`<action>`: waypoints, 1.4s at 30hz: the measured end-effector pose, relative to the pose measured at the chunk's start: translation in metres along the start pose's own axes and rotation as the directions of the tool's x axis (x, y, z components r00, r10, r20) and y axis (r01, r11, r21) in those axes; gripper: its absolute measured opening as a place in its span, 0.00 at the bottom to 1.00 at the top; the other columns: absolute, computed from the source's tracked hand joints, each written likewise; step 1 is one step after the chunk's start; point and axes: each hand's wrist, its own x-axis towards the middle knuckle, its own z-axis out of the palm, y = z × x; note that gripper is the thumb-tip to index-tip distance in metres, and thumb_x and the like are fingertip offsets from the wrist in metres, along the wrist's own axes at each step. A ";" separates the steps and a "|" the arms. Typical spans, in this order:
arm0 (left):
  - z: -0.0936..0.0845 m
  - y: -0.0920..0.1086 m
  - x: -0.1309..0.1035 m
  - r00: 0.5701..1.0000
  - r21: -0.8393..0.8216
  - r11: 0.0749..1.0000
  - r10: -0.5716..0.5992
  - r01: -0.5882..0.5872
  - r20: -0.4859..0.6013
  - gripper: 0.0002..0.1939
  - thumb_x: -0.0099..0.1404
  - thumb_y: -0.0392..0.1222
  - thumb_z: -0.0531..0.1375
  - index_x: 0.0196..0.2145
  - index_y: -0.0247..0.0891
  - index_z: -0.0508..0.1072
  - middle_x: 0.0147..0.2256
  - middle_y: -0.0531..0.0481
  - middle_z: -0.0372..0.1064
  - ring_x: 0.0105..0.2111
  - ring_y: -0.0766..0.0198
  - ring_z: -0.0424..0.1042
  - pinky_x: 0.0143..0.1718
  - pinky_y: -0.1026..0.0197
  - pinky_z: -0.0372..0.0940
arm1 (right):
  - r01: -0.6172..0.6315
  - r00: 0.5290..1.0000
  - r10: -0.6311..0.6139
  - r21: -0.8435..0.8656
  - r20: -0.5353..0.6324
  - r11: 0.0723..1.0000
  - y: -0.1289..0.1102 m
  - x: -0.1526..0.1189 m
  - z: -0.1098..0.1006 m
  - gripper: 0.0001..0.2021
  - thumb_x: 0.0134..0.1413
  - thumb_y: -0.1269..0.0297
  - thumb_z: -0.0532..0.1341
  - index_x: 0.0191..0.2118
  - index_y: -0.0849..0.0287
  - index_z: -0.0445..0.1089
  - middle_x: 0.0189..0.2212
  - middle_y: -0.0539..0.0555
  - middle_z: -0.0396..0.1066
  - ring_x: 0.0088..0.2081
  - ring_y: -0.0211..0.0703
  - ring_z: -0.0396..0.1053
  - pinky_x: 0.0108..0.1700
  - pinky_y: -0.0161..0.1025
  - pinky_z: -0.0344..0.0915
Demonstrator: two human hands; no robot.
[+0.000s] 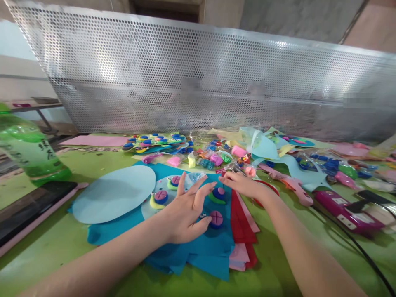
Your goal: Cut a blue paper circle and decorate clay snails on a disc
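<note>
My left hand (189, 210) reaches over a stack of teal sheets (210, 255) with its fingers spread. Its thumb is at the edge of a clay snail (216, 219) with a purple scored disc on a blue shell. More clay snails lie around it: one (160, 198) on a pale blue piece (148, 211), another (175, 182) behind, and a green-bodied one (219, 195) on the right. At the stack's far right edge, my right hand (239, 183) is stretched out with fingers extended. A small clear plastic piece (195, 178) lies beyond my left fingers.
A pale blue oval sheet (116, 194) overlaps the stack's left side. Left are a phone (34, 206) and a green bottle (31, 152). Bagged clay (216, 159) lines the back before a perforated metal panel (185, 74). Right are a pink glue gun (298, 189) and a magenta box with cable (348, 212).
</note>
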 end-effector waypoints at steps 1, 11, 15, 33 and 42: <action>0.000 0.000 0.000 1.000 0.006 1.000 -0.006 0.006 -0.012 0.30 0.61 0.39 0.48 0.58 0.33 0.40 0.59 0.36 0.51 0.61 0.46 0.37 0.52 0.32 0.13 | -0.001 1.000 0.000 -0.003 -0.011 1.000 0.000 0.000 0.000 0.25 0.52 0.38 0.41 0.25 0.56 0.57 0.26 0.49 0.63 0.34 0.45 0.61 0.40 0.43 0.55; -0.001 0.000 -0.013 0.993 0.050 0.994 -0.095 0.099 -0.063 0.25 0.64 0.41 0.46 0.57 0.30 0.47 0.58 0.34 0.52 0.61 0.46 0.40 0.53 0.32 0.17 | 0.020 0.984 -0.035 -0.085 -0.177 0.996 0.003 0.000 0.023 0.20 0.53 0.42 0.47 0.38 0.55 0.57 0.42 0.56 0.58 0.50 0.54 0.52 0.54 0.57 0.42; 0.002 0.003 -0.018 0.990 0.010 0.993 -0.114 0.115 -0.083 0.25 0.64 0.41 0.45 0.58 0.31 0.46 0.56 0.34 0.56 0.60 0.45 0.45 0.55 0.31 0.21 | 0.026 0.981 -0.041 -0.081 -0.192 0.996 0.003 0.001 0.027 0.19 0.56 0.44 0.44 0.42 0.54 0.55 0.45 0.57 0.57 0.52 0.53 0.51 0.54 0.57 0.42; 0.045 -0.007 -0.022 0.958 0.153 0.983 -0.058 0.104 -0.282 0.13 0.61 0.32 0.45 0.38 0.42 0.66 0.52 0.50 0.64 0.60 0.52 0.46 0.56 0.40 0.15 | -0.005 0.957 -0.084 -0.302 -0.278 0.953 0.007 0.005 0.041 0.22 0.57 0.50 0.43 0.53 0.56 0.53 0.55 0.60 0.54 0.57 0.53 0.49 0.56 0.56 0.46; 0.045 -0.014 -0.020 0.962 0.136 0.991 0.026 0.012 -0.273 0.14 0.59 0.31 0.45 0.40 0.40 0.66 0.53 0.47 0.63 0.61 0.50 0.42 0.54 0.35 0.15 | 0.010 0.933 -0.139 -0.361 -0.333 0.932 0.006 0.005 0.046 0.26 0.55 0.45 0.45 0.53 0.56 0.53 0.55 0.62 0.54 0.57 0.56 0.49 0.55 0.58 0.45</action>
